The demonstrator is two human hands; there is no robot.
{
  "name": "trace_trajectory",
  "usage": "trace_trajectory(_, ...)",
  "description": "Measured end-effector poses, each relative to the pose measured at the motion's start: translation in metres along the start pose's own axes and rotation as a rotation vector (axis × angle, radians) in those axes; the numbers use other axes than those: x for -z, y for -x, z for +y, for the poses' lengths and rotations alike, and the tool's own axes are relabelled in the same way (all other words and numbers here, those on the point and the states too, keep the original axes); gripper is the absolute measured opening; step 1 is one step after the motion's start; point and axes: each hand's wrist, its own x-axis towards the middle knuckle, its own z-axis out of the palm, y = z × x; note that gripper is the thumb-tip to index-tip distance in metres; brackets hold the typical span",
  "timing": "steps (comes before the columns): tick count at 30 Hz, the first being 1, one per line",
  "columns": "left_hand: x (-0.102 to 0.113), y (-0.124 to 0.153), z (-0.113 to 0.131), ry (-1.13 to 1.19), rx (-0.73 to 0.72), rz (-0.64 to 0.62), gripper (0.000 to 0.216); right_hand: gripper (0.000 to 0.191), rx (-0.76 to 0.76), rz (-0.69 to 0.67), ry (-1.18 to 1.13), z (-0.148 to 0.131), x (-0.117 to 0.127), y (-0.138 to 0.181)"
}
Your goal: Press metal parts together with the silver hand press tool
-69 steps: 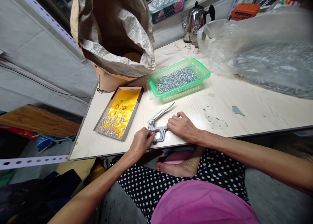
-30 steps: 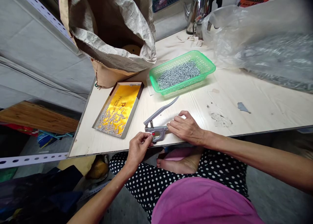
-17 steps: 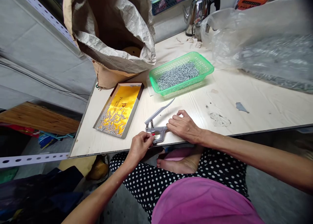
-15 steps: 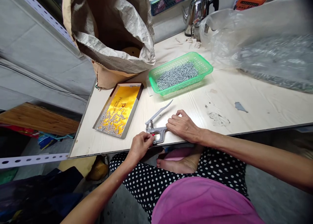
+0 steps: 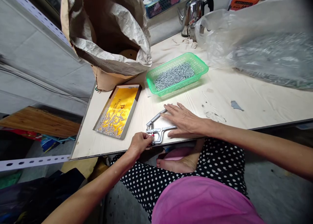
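Note:
Grey metal snap pliers (image 5: 159,131), with a spring and a small red part at the jaw, lie at the table's front edge with their handles spread. At the jaw end, my left hand (image 5: 140,143) is closed in a pinch; whatever sits between its fingertips is too small and hidden to make out. My right hand (image 5: 184,121) reaches over the handle ends with its fingers stretched apart. Its fingertips are at the upper handle, and its thumb is by the lower one. Left of the pliers, a shallow box (image 5: 126,111) with a yellow lining holds many small metal pieces (image 5: 110,124).
Behind the pliers stands a green basket (image 5: 160,93) full of small metal pieces. A large open sack (image 5: 107,62) is at the back left. To the right lies a clear plastic bag (image 5: 269,59) of metal parts. A steel kettle (image 5: 193,13) stands at the back.
My right hand has gone from closed round the lower handle to spread fingers reaching the upper handle. My left hand stays pinched at the jaw.

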Motion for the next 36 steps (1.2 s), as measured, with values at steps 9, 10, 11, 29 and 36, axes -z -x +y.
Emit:
trace_trajectory(9,0.000,0.002,0.002,0.003,0.031,0.036,0.027,0.074,0.094,-0.063,0.019,0.015,-0.005,-0.022)
trace_trajectory(10,0.000,0.002,0.002,0.001,0.033,0.034,0.028,0.076,0.099,-0.051,0.018,0.015,-0.007,-0.022)
trace_trajectory(11,0.000,0.002,0.002,0.000,0.032,0.033,0.029,0.082,0.094,-0.045,0.018,0.015,-0.009,-0.021)
trace_trajectory(29,-0.005,0.007,0.003,0.116,0.044,0.065,0.020,0.076,-0.019,-0.036,0.054,0.008,-0.009,-0.025)
trace_trajectory(36,-0.003,0.003,-0.002,0.011,0.029,0.038,0.024,0.054,-0.090,-0.037,0.044,-0.006,0.003,-0.019)
